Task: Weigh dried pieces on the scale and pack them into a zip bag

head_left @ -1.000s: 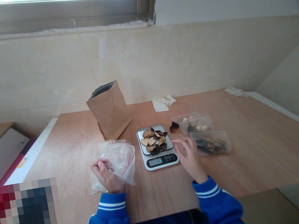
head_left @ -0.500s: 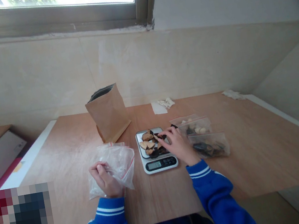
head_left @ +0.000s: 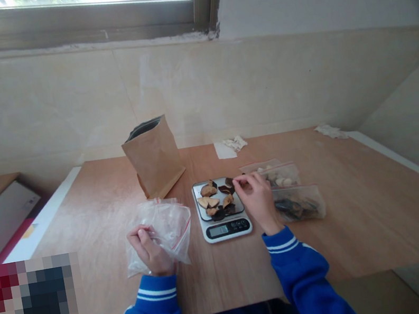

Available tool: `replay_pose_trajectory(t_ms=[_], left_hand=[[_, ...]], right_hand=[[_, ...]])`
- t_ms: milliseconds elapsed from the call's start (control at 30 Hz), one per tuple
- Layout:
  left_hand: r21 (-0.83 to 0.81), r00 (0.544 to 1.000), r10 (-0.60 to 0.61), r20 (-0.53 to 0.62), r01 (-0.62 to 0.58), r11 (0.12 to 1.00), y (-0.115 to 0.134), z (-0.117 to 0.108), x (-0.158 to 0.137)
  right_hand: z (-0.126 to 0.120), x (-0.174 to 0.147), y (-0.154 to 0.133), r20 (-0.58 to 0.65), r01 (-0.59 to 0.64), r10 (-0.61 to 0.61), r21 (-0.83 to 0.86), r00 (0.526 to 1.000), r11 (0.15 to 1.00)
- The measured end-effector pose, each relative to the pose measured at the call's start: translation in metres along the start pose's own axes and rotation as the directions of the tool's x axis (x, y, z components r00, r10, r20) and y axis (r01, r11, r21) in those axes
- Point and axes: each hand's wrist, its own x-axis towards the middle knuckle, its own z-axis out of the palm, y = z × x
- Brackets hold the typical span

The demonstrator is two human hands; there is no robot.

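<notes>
On the white digital kitchen scale (head_left: 207,235) lie several dried slices (head_left: 209,201), pale tan and brown with dark rinds; they look like dried mushroom or herb pieces. My right hand (head_left: 257,197) is at the right edge of the weighing plate, thumb and fingers pinched against a dark dried slice (head_left: 229,181). The digits on the display are too small to read surely. My left hand (head_left: 150,250) is closed, with the fingers curled on a clear zip bag (head_left: 175,224) that lies crumpled left of the scale, over more clear plastic.
A brown paper pouch (head_left: 156,160) stands with its top open behind the zip bags. Right of the scale lie a bag of dark pieces (head_left: 300,203) and a bag of pale pieces (head_left: 281,176). Crumpled tissue (head_left: 235,144) sits near the wall.
My right hand has drawn back to the right, from over the slices to the plate's edge, uncovering the right-hand pieces. The left hand has stayed on the clear bag.
</notes>
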Motion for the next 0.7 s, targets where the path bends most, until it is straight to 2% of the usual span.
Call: replay_pose_trajectory(t_ms=[167, 267, 367, 500, 700], left_hand=[[-0.02, 1.0, 0.002, -0.017, -0.002, 1.0, -0.002, -0.001, 0.0], [-0.021, 1.0, 0.001, -0.025, -0.001, 1.0, -0.002, 0.0, 0.0], [-0.021, 0.999, 0.0, -0.035, -0.001, 1.0, 0.0, 0.001, 0.0], [-0.043, 0.999, 0.002, -0.035, -0.003, 0.999, 0.001, 0.002, 0.0], [-0.032, 0.999, 0.002, -0.042, -0.003, 0.999, 0.002, 0.002, 0.0]], right_hand=[[-0.02, -0.018, 0.031, -0.036, -0.113, 0.114, 0.016, 0.993, 0.993], [-0.027, -0.035, 0.052, 0.0, -0.143, 0.143, -0.055, 0.99, 0.988], [-0.028, -0.052, 0.066, 0.03, -0.115, 0.122, -0.176, 0.992, 0.978], [-0.027, -0.069, 0.071, 0.065, -0.076, 0.097, -0.278, 0.993, 0.958], [-0.028, -0.078, 0.065, -0.009, -0.146, 0.147, -0.207, 0.989, 0.967]])
